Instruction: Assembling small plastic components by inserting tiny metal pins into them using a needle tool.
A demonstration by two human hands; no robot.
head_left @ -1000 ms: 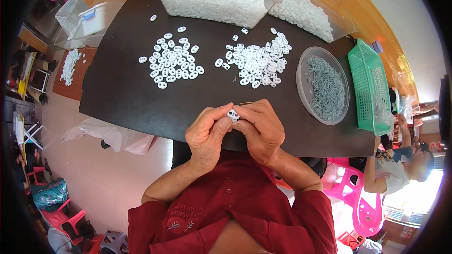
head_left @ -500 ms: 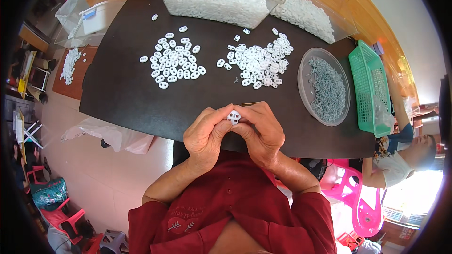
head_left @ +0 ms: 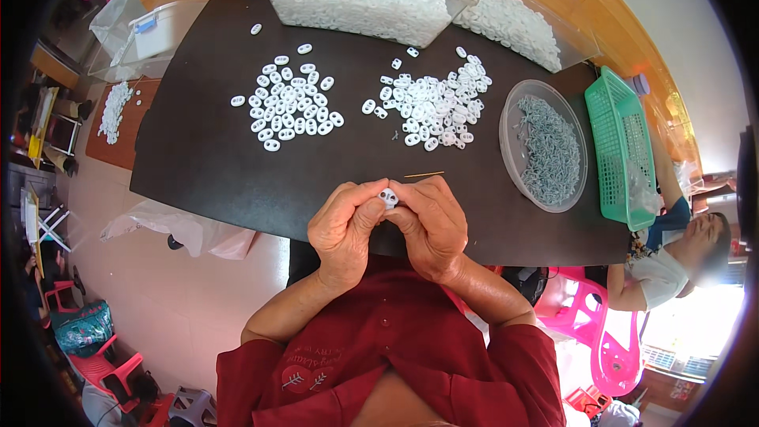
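Observation:
Near the table's front edge, my left hand and my right hand meet, closed at the fingertips around a small white plastic piece. Dark holes show in its upper face; its lower part is hidden by my thumbs. Just beyond my right hand a thin yellowish stick lies on the dark table. A pile of white oval two-holed pieces lies to the left. Another pile of white pieces spreads out on the right.
Clear bins heaped with white pieces stand at the back. At right are a round tub of small grey-blue pins and a green basket. A person sits beyond the right edge, near a pink chair.
Both hands have drawn slightly left with the white piece, which is tilted differently between the fingertips. More of the thin stick shows beyond my right hand.

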